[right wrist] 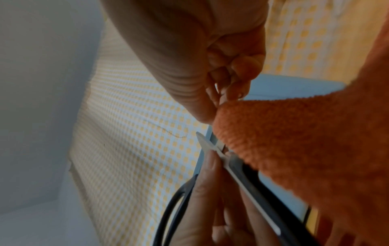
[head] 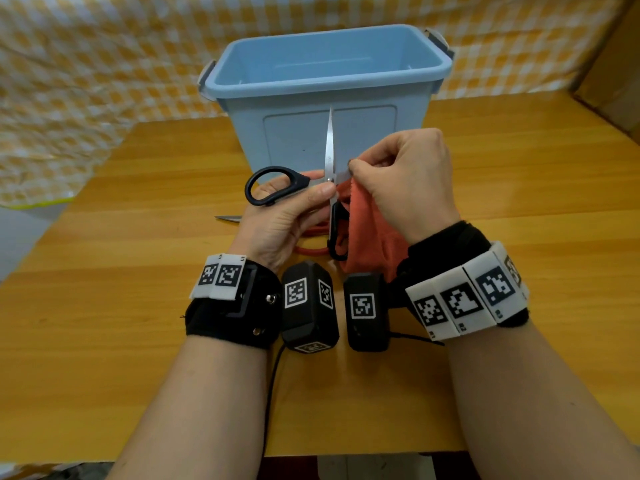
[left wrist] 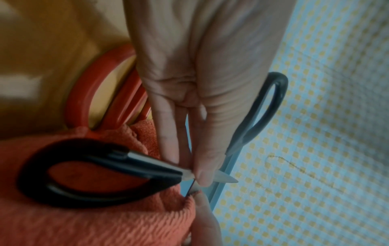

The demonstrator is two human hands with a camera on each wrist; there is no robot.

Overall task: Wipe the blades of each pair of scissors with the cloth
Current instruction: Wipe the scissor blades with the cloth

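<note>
Holding the black scissors (head: 313,188) at the pivot in the frame centre, the left hand (head: 277,220) pinches them with blades spread. The right hand (head: 405,183) pinches the orange cloth (head: 367,233) around the lower blade. It is better to slide the cloth from pivot to tip along the flat sides, fingers away from the edge.

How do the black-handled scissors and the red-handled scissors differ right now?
The black-handled scissors are held up off the table in the left hand, opened wide; the red-handled scissors lie on the table, mostly hidden behind the hands. The right hand presses the orange cloth to a black-handled blade; the red-handled pair is untouched. Both have looped plastic handles.
</note>
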